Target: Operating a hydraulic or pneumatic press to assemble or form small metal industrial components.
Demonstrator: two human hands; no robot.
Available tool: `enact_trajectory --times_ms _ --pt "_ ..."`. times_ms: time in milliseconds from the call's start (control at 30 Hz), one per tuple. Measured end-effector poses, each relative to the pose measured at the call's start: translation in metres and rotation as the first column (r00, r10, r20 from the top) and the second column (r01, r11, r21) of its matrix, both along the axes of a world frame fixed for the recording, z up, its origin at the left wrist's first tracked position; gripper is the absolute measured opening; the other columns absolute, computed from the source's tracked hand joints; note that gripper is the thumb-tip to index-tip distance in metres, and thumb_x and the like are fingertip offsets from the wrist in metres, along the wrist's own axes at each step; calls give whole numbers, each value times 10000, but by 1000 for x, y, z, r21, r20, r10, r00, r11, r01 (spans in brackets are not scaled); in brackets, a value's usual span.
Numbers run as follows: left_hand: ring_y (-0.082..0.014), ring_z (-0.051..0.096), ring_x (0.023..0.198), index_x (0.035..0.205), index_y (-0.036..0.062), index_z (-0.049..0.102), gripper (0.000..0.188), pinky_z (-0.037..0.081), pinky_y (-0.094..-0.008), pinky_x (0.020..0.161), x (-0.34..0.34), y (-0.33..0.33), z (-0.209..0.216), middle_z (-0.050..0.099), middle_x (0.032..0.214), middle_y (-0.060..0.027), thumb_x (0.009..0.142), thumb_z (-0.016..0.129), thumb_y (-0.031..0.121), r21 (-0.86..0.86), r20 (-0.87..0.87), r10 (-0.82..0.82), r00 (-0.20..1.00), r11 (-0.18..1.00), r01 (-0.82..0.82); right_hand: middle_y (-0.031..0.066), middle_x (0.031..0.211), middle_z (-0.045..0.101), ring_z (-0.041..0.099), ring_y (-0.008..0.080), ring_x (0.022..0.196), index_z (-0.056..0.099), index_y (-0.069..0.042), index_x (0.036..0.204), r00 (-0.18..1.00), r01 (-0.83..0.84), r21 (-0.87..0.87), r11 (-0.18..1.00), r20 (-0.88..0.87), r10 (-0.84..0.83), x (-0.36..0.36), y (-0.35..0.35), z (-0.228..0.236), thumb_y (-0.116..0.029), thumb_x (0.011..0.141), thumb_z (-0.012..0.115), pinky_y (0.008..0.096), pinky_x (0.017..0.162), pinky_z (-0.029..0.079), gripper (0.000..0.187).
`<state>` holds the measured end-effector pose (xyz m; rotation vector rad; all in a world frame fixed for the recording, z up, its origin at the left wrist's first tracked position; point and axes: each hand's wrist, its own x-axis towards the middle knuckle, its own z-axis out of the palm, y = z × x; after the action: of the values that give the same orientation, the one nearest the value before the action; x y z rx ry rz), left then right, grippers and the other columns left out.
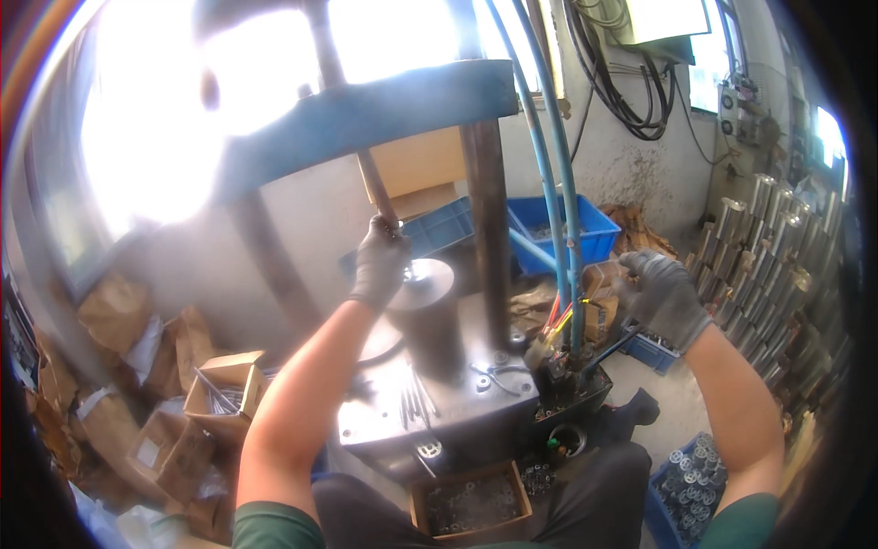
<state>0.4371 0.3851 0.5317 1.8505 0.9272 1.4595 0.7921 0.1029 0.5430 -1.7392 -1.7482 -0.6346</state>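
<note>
My left hand [380, 261], in a grey glove, is closed around a thin brown rod [373, 183] that rises up to the blue crossbeam [366, 114] of a press. Just below that hand stands a dark metal cylinder [428, 320] on the press's grey metal table [476, 407]. My right hand [660, 295], also gloved, is raised to the right of the machine with fingers spread and nothing in it. It hovers near the blue hoses [560, 229] and coloured wires [556, 316] at the machine's right side.
A wooden box of small metal rings [471, 501] sits below the press table. Cardboard boxes [219, 389] pile up at the left. Blue crates [585, 229] stand behind, a blue tray of washers [693, 471] at lower right, and stacked metal bars [768, 247] line the right wall.
</note>
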Motion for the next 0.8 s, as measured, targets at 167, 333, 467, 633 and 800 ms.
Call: enact_trajectory --times_ms 167,333,467,633,800 --pt "-117 577 768 1189 104 535 265 539 -288 708 -2 6 -5 571 869 -20 987 579 -61 31 -121 16 993 999 -12 167 924 722 722 352 838 721 -53 1033 999 31 -70 997 21 -29 -17 -35 4 -283 898 726 451 778 578 266" --pt "-106 568 762 1248 113 543 304 536 -281 708 0 -19 1 569 859 -3 991 599 -40 -18 -139 34 990 999 -37 179 984 723 723 359 876 721 -85 1090 992 46 -357 933 125 -2 -22 -109 -27 -331 885 714 457 800 583 320" --pt "-104 575 756 1304 124 543 334 548 -280 677 14 -28 -12 571 863 -7 1004 633 8 -147 94 -36 995 988 50 142 971 746 732 342 859 747 -81 1063 994 -97 -753 651 -41 101 -25 -183 -67 -344 845 715 443 801 590 343" --pt "-65 549 723 1211 65 628 146 513 -246 641 12 -12 -30 569 852 19 1071 608 101 -145 148 -79 986 984 100 124 833 730 721 350 782 742 -79 889 992 -98 -763 639 -127 1 -45 -216 -110 -324 816 719 456 752 584 257" --pt "-56 522 707 1119 59 668 125 482 -239 641 14 -22 -27 587 852 38 1077 636 173 -129 165 -58 985 988 80 168 695 631 658 379 681 620 -77 719 999 34 -616 787 -2 -44 -50 -224 -134 -312 797 739 509 657 519 274"
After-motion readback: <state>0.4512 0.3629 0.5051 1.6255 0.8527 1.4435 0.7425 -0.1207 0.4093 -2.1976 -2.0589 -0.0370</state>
